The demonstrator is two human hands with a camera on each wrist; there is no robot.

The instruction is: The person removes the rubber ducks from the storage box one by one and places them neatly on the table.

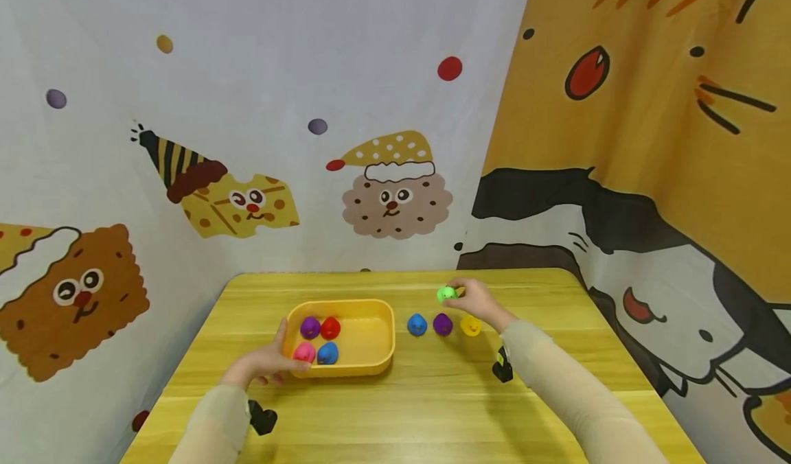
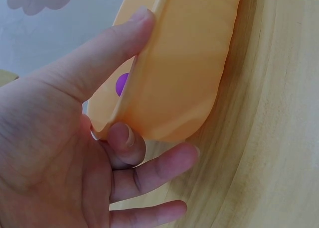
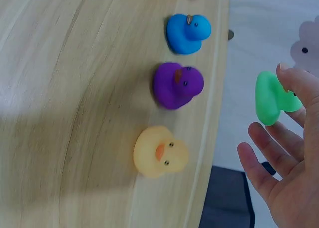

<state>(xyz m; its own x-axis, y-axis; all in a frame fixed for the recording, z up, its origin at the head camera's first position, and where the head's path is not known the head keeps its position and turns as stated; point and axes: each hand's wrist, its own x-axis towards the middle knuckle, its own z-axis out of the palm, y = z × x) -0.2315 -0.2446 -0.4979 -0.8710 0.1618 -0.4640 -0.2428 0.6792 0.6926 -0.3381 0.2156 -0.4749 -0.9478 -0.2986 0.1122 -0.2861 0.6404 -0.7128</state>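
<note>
smooth plastic-looking tray (image 1: 364, 337), smooth rubbery-looking ducks (image 3: 174, 88), wood-grained tabletop (image 1: 395, 416), matt cloth backdrop (image 1: 247, 73).

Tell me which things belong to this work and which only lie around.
Belong, likely:
green duck in right hand
yellow tray, held by left hand
inside: red duck, pink duck, blue duck, purple duck
beside: other blue duck, other purple duck, yellow duck

Surroundings:
table
printed cloth
</note>
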